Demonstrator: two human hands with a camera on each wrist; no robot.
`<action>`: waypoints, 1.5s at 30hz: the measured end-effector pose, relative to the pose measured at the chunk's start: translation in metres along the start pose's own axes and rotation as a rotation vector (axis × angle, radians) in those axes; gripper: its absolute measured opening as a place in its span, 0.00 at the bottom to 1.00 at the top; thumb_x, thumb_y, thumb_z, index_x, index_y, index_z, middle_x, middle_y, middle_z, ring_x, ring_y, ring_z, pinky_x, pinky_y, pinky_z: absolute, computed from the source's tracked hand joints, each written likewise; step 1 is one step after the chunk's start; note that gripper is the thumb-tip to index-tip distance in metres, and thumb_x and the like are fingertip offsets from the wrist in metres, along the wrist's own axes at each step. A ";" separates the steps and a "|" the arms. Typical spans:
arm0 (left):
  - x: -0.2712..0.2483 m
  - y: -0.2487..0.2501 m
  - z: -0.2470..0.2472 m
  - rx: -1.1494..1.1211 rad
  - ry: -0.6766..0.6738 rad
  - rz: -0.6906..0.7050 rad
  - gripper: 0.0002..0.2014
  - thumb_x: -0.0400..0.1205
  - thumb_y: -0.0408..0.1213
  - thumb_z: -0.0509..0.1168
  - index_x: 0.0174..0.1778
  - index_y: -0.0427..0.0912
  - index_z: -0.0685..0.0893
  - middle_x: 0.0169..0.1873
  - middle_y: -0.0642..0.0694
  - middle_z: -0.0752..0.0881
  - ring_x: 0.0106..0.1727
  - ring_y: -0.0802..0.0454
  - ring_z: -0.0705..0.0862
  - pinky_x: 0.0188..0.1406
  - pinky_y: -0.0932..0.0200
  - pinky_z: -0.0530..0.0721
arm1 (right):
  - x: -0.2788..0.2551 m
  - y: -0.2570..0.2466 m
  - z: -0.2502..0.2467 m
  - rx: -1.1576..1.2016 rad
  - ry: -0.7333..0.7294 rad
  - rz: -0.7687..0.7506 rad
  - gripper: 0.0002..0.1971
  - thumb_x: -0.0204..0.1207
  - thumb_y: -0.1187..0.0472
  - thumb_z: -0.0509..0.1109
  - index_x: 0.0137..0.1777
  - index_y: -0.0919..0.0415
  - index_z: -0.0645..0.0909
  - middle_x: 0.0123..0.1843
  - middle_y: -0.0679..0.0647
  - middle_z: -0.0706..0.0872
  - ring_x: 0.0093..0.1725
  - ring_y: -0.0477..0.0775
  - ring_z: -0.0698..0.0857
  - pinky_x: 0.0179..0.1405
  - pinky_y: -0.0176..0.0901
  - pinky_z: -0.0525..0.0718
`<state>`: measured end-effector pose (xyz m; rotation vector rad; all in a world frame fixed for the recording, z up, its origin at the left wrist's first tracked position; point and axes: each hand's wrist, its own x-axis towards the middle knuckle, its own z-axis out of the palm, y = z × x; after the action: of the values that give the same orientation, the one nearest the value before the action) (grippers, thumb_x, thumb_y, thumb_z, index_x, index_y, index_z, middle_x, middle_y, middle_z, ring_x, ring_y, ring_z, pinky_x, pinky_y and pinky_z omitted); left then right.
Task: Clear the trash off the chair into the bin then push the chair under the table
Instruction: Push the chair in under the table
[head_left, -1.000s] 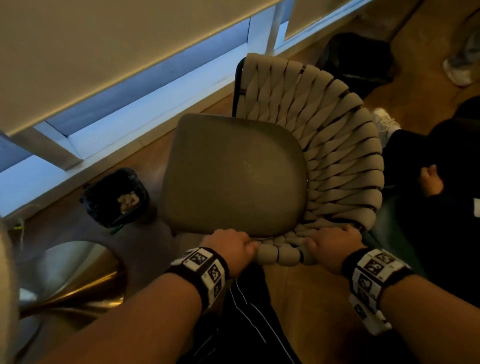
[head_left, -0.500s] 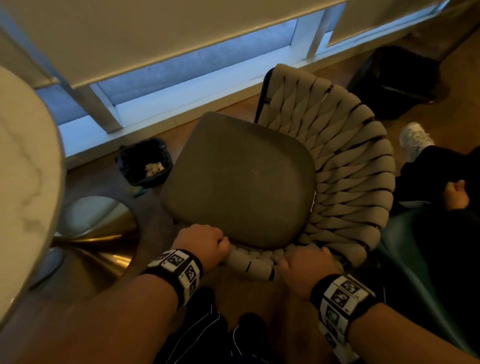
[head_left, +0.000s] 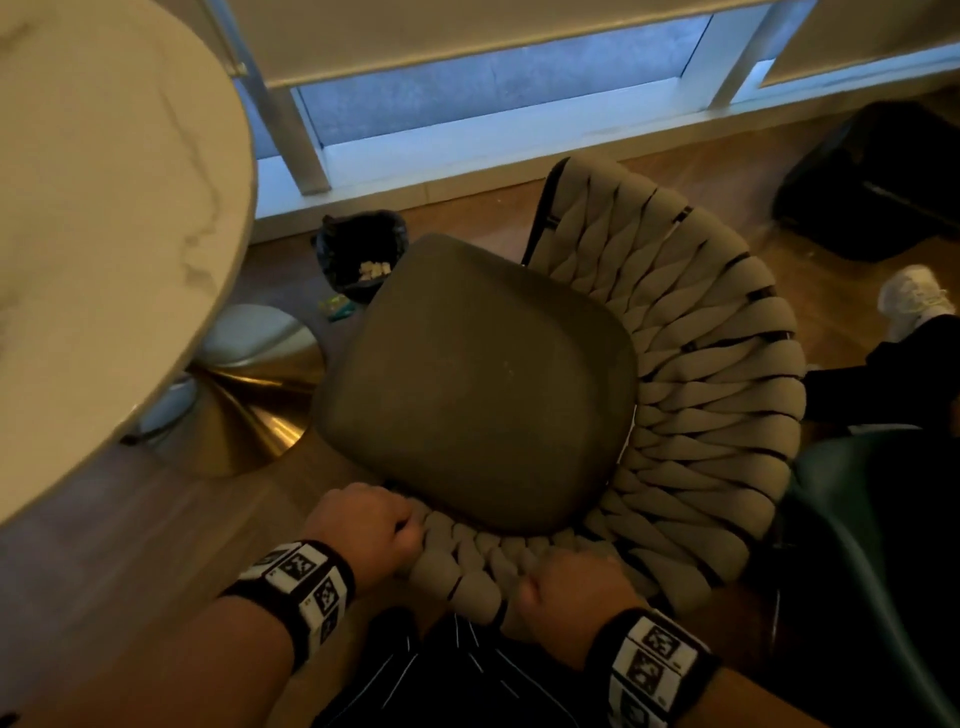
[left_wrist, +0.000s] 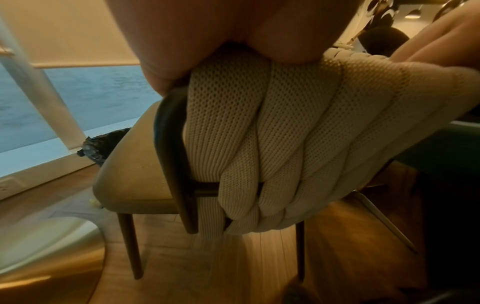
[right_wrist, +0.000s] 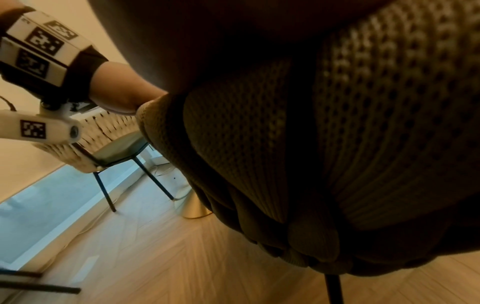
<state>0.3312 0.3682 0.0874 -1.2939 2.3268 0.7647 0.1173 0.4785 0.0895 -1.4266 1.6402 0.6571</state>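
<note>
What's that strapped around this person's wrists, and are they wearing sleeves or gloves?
No gloves or sleeves: both forearms are bare. The left hand and right hand each have a black wristband carrying white blocks printed with black square code patterns. In the right wrist view, a white bracket with another code square and a small round lens hangs under the left wrist's band.

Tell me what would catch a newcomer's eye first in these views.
The woven-backed chair fills the middle of the head view, its seat bare, with the left hand and right hand both gripping the top of its backrest. A marble-topped table on a gold base looms at the left. By the window beyond the seat stands a black-lined bin with pale scraps inside.
</note>
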 end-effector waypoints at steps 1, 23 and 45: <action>-0.006 -0.005 0.003 0.010 0.014 0.013 0.17 0.79 0.54 0.53 0.28 0.50 0.76 0.28 0.53 0.78 0.35 0.56 0.79 0.34 0.58 0.74 | -0.001 -0.002 -0.001 0.034 -0.030 -0.013 0.24 0.80 0.42 0.50 0.55 0.57 0.83 0.57 0.59 0.85 0.58 0.61 0.83 0.55 0.50 0.74; -0.108 -0.086 0.074 -0.118 0.187 -0.110 0.21 0.74 0.57 0.55 0.26 0.45 0.78 0.21 0.54 0.73 0.25 0.61 0.71 0.26 0.69 0.62 | 0.134 0.108 -0.236 0.180 0.709 0.318 0.25 0.79 0.50 0.64 0.73 0.60 0.71 0.66 0.71 0.82 0.61 0.73 0.83 0.61 0.64 0.82; -0.166 -0.263 0.039 0.032 0.205 -0.371 0.09 0.66 0.52 0.59 0.22 0.58 0.79 0.21 0.57 0.79 0.29 0.53 0.80 0.33 0.53 0.78 | 0.179 -0.053 -0.236 -0.003 0.464 0.438 0.27 0.81 0.62 0.61 0.77 0.73 0.64 0.72 0.72 0.71 0.67 0.74 0.77 0.48 0.56 0.76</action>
<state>0.6435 0.3879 0.0759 -1.7922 2.1374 0.4916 0.1096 0.1783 0.0640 -1.2912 2.3566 0.5920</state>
